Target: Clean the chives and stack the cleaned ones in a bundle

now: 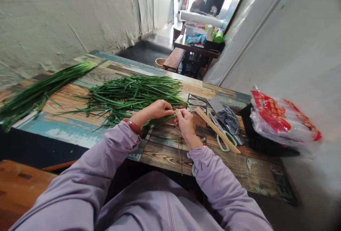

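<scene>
- right hand (185,121) pinched on thin stick (179,147); left hand (161,109) fingertips together, hold unclear;
- greens pile (138,90) alongside; skewers (217,129) across scissors (218,143), beside grey cloth (228,119)

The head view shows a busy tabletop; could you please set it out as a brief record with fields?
Left hand: fingertips pinched beside the right hand's; contents too small to tell
Right hand: fingertips pinched at the top of a thin strand, which hangs down
Loose green stalks: piled beyond the left hand
Green bundle: left side of view
Tan strips: lying across green-handled scissors
Plastic package: right side of view
</scene>
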### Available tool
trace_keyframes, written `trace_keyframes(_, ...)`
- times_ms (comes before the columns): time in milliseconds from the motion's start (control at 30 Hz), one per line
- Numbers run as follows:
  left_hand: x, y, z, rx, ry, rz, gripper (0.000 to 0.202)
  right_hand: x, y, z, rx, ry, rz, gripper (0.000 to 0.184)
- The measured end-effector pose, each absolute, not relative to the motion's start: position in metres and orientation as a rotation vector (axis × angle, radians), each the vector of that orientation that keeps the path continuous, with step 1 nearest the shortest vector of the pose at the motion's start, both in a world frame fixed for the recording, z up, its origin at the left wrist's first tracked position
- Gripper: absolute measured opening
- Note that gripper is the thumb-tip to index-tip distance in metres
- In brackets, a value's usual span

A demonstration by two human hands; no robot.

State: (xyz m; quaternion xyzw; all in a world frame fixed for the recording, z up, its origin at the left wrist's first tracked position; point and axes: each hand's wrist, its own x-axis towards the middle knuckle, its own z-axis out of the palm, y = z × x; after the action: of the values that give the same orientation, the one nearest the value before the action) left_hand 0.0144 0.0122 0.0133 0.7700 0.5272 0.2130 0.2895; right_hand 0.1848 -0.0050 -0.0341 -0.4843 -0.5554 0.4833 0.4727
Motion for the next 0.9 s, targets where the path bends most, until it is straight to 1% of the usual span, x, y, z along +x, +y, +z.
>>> trace_keyframes(200, 0.017, 0.054, 0.032, 2.240, 1.670, 0.650, 0.026, 0.183, -0.004, -0.036, -1.170, -1.298, 1.266, 0.036)
trace_keyframes(300, 0.031, 0.072, 0.032, 2.390, 1.730, 0.557, 0.025, 0.183, -0.003, -0.037, -1.178, -1.227, 1.313, 0.039)
trace_keyframes(400, 0.044, 0.081, 0.028, 2.468, 1.754, 0.391, 0.024, 0.184, -0.001, -0.040, -1.214, -1.259, 1.259, 0.039)
trace_keyframes(600, 0.054, 0.090, 0.019, 2.503, 1.722, 0.294, 0.011, 0.185, 0.002, -0.041, -1.215, -1.337, 1.137, 0.035)
trace_keyframes(767, 0.048, 0.094, 0.013, 2.495, 1.763, 0.408, 0.010, 0.183, 0.001, -0.037, -1.213, -1.287, 1.202, 0.034)
trace_keyframes(900, 0.036, 0.092, 0.014, 2.301, 1.711, 0.638, 0.016, 0.185, 0.000, -0.034, -1.204, -1.251, 1.206, 0.035)
